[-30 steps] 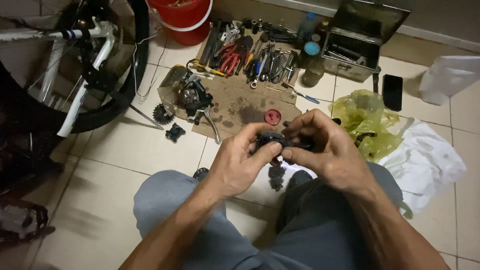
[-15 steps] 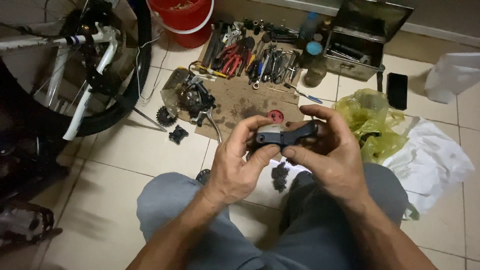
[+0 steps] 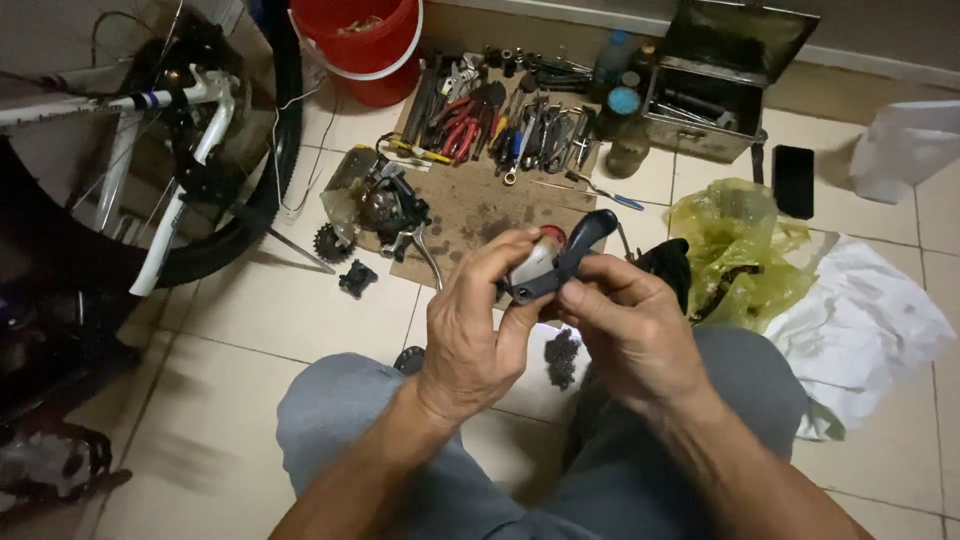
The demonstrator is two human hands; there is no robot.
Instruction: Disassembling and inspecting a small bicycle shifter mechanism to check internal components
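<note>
Both hands hold a small bicycle shifter, a grey body with a black lever sticking up to the right. My left hand grips the grey body from the left, thumb and fingers around it. My right hand pinches the black lever end from the right and below. The part is raised in front of my knees, above the tiled floor. A small dark pile of bits lies on a white sheet right under my hands.
A brown cardboard mat carries bike parts, a red cap and several hand tools. Behind stand a red bucket, bottles and an open metal toolbox. A bicycle wheel and white frame fill the left. A yellow plastic bag, white cloth and black phone lie right.
My hands have lifted the shifter higher and turned it, so the grey body and upright black lever now face me. The view has shifted slightly.
</note>
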